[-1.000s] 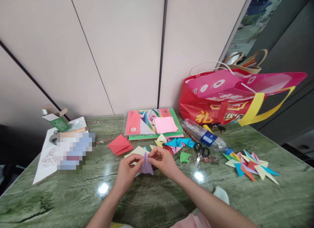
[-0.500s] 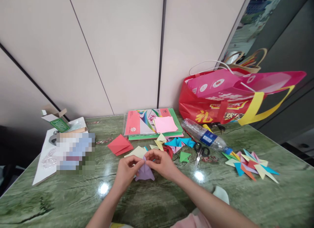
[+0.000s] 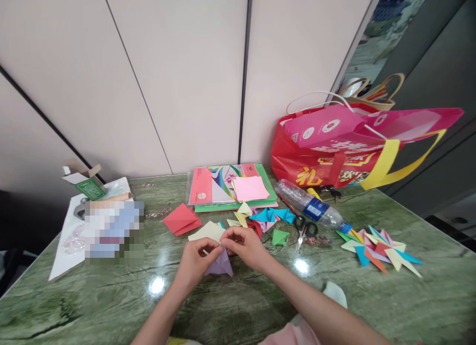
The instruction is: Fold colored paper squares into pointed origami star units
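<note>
Purple paper (image 3: 222,266) between my two hands, above the near middle of the table (image 3: 122,300). My left hand (image 3: 197,259) and right hand (image 3: 245,247) both grasp it, thumbs and forefingertips meeting at its narrow far end. From this pinch the paper spreads toward me, its wider, pointed edge nearest my body; the long axis, so far as it shows, runs roughly from far to near. Both hands are at the tip, but my left lies closer to the body of the sheet, its thumb overlapping the left side. Whether the lower edge touches the table I cannot tell. Cream paper (image 3: 206,231) lies just beyond my left fingers.
</note>
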The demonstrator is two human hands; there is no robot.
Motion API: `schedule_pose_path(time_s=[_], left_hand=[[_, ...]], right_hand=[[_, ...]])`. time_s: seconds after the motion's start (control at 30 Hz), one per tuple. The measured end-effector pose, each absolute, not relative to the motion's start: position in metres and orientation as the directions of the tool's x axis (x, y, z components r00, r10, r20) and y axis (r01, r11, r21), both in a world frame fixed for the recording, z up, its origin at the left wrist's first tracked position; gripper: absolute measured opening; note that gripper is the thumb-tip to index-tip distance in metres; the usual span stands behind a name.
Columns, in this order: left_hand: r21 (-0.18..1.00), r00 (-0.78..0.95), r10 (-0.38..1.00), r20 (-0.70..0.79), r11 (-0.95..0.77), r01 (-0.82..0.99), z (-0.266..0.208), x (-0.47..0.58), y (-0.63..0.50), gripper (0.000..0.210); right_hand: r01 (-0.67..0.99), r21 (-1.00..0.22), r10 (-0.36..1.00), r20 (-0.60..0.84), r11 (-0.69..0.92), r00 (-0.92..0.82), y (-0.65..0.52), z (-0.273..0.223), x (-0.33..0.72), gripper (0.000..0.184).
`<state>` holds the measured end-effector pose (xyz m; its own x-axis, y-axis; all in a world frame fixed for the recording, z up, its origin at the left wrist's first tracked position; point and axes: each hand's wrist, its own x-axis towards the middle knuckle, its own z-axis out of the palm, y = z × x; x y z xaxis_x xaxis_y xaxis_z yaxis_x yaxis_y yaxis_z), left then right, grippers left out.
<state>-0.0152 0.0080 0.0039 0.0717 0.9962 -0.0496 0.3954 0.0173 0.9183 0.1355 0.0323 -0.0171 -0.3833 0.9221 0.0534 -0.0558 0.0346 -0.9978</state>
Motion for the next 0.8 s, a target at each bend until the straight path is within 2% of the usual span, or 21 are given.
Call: schedule_pose_path(time_s=[0.2,0.37,0.5,0.63,0.8], left_hand=[[0.857,0.103,0.991,0.082,-0.123,0.5,0.006,-0.016,0.006,0.018],[0.833,0.186,0.981,0.061,-0.153,0.532,0.005,-0.016,0.007,0.022],[0.756,0.222,0.973,0.07,-0.197,0.625,-0.001,-0.019,0.007,0.023],[0.665,0.191,0.964,0.185,-0.266,0.698,-0.003,-0.021,0.004,0.019],[0.586,0.226,0.956,0.189,-0.295,0.754,0.002,-0.021,0.002,0.02]], right_hand=[[-0.081,-0.996,0.902,0.07,0.04,-0.426,0.032,-0.017,0.136,0.012],[-0.106,-0.992,0.905,0.102,0.064,-0.412,0.032,-0.018,0.136,0.012],[0.025,-0.967,0.9,0.226,0.254,-0.373,0.033,-0.016,0.14,0.008],[0.181,-0.846,0.826,0.406,0.501,-0.39,0.034,-0.015,0.145,0.005],[0.251,-0.736,0.748,0.485,0.629,-0.453,0.036,-0.017,0.149,0.008]])
